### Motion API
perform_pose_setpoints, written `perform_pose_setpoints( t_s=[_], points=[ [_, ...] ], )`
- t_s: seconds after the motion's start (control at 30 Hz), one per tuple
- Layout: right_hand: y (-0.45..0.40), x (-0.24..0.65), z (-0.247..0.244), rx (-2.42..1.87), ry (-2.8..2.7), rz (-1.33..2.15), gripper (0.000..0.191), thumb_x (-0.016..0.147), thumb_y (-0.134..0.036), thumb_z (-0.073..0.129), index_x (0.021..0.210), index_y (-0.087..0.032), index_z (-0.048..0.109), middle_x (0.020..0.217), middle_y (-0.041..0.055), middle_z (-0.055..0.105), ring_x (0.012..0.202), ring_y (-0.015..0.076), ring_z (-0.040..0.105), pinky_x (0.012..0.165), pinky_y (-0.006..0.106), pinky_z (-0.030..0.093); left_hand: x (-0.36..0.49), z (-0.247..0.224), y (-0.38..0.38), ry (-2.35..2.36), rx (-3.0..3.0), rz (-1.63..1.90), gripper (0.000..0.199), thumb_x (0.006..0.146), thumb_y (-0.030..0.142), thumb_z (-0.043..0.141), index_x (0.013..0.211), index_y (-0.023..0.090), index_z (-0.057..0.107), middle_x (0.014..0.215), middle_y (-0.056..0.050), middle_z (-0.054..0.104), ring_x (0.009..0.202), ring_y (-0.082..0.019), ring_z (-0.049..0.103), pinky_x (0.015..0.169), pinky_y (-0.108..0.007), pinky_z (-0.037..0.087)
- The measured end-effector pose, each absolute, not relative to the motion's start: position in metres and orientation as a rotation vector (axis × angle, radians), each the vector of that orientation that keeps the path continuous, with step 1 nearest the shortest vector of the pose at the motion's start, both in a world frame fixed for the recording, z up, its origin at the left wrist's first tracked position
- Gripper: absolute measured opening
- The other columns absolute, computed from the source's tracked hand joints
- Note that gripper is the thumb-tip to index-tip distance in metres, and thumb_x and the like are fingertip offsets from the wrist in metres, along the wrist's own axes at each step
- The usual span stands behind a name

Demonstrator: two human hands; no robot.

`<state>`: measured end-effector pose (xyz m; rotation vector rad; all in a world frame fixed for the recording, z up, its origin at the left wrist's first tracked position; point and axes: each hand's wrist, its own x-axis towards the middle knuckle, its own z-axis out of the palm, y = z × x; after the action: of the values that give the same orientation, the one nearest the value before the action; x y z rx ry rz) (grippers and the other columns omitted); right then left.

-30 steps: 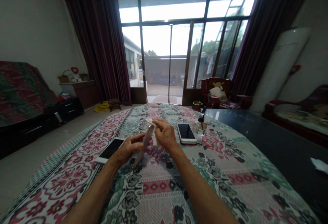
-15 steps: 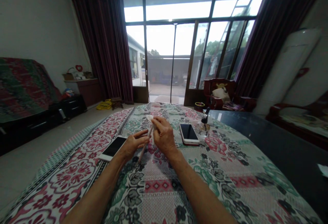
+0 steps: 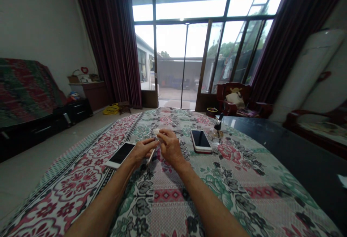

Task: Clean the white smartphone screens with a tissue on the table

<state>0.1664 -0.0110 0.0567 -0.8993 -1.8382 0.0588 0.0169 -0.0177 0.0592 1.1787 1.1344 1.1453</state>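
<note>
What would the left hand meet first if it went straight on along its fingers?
Likely the bare right hand, holding a white cloth or tissue, just beyond the left hand; depth is unclear, so they may already touch.

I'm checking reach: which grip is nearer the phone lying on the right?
Right. The right grip is left of that phone, apart from it; the left grip is farther left.

Left hand at the left side of the edge-on phone — fingers stretched out, nearly straight, at its upper part! Right hand sits just right of the phone's top, fingers bent, tips pinched together — and both bare forearms slant up, one from either side below the phone.
</note>
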Motion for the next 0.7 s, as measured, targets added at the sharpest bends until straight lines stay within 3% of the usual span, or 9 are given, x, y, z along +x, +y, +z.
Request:
perform_pose_setpoints(
  t_s=[0.1,0.2,0.4,0.53,0.7],
  points=[
    [-0.007,0.168,0.052,-0.938,-1.856,0.101,0.044,0.069,0.003,0.049,0.102,-0.015,0.073,0.111,0.0103,0.065,0.106,0.0214,0.057,0.097,0.034,0.046,0.017,0.057,-0.015,1.307,1.256,1.106,0.072,0.059,0.047,0.082,0.116,0.008,0.064,0.055,0.003,0.058,0.046,-0.01,0.049,0.046,-0.022,0.034],
    [-0.005,0.171,0.048,-1.006,-1.896,0.156,0.042,0.068,0.003,0.049,0.097,-0.016,0.074,0.108,0.0093,0.067,0.104,0.0204,0.06,0.095,0.032,0.048,0.017,0.057,-0.012,1.592,1.444,1.025,0.068,0.063,0.046,0.078,0.117,0.007,0.065,0.059,-0.001,0.064,0.053,-0.016,0.058,0.049,-0.024,0.038],
    [0.003,0.184,0.039,-1.135,-2.023,0.264,0.044,0.066,0.004,0.048,0.09,-0.018,0.076,0.103,0.0066,0.072,0.096,0.0174,0.066,0.092,0.029,0.049,0.022,0.058,-0.019,2.011,2.046,0.714,0.047,0.071,0.051,0.066,0.108,0.022,0.072,0.085,-0.008,0.075,0.085,-0.028,0.069,0.066,-0.03,0.044],
    [0.006,0.196,0.046,-1.207,-1.932,0.195,0.045,0.066,0.002,0.048,0.091,-0.022,0.077,0.101,0.004,0.073,0.098,0.0173,0.065,0.096,0.03,0.048,0.031,0.054,-0.025,1.947,2.253,0.625,0.047,0.072,0.044,0.066,0.114,0.022,0.067,0.098,-0.01,0.073,0.093,-0.029,0.066,0.076,-0.033,0.045],
    [0.003,0.209,0.062,-1.342,-1.867,0.183,0.042,0.071,0.0,0.049,0.096,-0.021,0.076,0.109,0.0049,0.072,0.105,0.0186,0.064,0.099,0.031,0.046,0.032,0.046,-0.024,1.404,2.454,0.68,0.064,0.066,0.028,0.071,0.128,0.021,0.06,0.123,-0.01,0.066,0.112,-0.03,0.058,0.097,-0.037,0.041]
  ],
)
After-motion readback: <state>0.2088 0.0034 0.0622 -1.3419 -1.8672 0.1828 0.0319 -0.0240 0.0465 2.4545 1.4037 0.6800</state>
